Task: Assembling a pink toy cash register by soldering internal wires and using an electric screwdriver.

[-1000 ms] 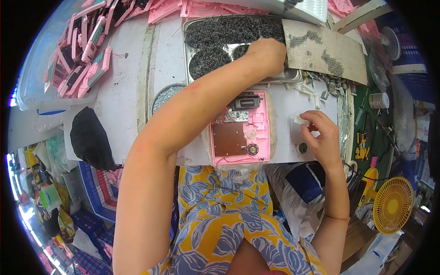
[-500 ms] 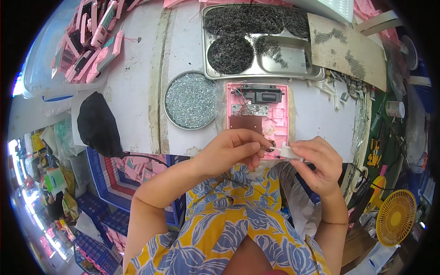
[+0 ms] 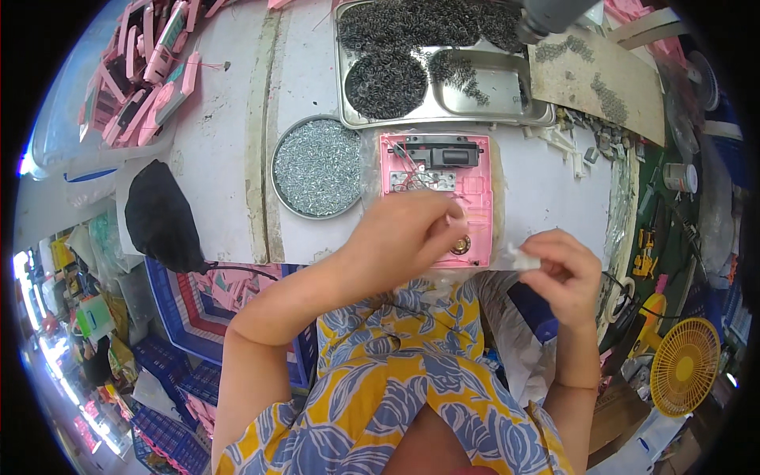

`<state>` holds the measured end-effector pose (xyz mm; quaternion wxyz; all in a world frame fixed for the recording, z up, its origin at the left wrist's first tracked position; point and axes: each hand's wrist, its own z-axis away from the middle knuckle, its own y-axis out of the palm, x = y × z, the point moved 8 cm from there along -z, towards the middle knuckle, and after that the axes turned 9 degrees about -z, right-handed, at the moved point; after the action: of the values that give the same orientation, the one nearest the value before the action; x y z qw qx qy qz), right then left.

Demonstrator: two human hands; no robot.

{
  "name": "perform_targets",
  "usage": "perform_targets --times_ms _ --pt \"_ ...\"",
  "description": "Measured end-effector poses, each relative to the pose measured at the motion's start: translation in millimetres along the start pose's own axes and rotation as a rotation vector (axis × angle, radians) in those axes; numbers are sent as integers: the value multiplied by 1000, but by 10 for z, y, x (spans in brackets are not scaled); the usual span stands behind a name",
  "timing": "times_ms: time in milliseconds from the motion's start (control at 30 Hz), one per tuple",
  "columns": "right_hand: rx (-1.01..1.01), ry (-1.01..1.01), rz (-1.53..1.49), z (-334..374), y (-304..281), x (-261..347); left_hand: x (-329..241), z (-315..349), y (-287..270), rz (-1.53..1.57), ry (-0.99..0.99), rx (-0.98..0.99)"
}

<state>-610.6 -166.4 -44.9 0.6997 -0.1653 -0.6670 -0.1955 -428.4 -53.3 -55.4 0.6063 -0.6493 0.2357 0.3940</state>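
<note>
Reaching over the open pink casing [image 3: 476, 207] at centre, the left hand [image 3: 408, 229] is curling its fingers; whether they are gripping anything cannot be told. Right of centre, the right hand [image 3: 566, 273] is pinching a small white part [image 3: 522, 258], perhaps for handiness. The casing is lying open side up on the counter [image 3: 218, 174], seemingly for access. A round dish [image 3: 275, 176] of silvery pieces is sitting left, a metal tray [image 3: 504, 93] above; the left hand is hiding the casing's lower left.

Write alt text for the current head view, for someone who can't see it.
A person's left hand is over an open pink casing with wired parts inside, while the right hand pinches a small white piece beside it. On the white table sit a round dish of small silvery pieces and a metal tray of small dark parts.
</note>
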Motion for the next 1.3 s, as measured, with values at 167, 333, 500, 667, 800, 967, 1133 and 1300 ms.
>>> perform_targets --times_ms 167,333,500,667,800,967,1133,1300 --pt "-95 21 -331 -21 -215 -141 53 -185 348 -488 49 57" --pt "-60 -126 369 -267 -143 86 -35 -27 249 -253 196 -81" --pt "192 -384 725 -479 287 181 -60 334 232 -242 410 -203" --pt "401 -440 965 -559 518 170 -34 372 240 -272 422 -250" --pt "524 -470 1015 -619 652 173 -31 372 228 -265 414 -270" --pt "515 -498 917 -665 604 166 -14 374 219 -250 419 -283" --pt "372 -536 781 -635 592 77 24 360 205 -141 386 -322" --pt "368 -458 777 -645 556 -13 -17 338 230 -171 379 -221"
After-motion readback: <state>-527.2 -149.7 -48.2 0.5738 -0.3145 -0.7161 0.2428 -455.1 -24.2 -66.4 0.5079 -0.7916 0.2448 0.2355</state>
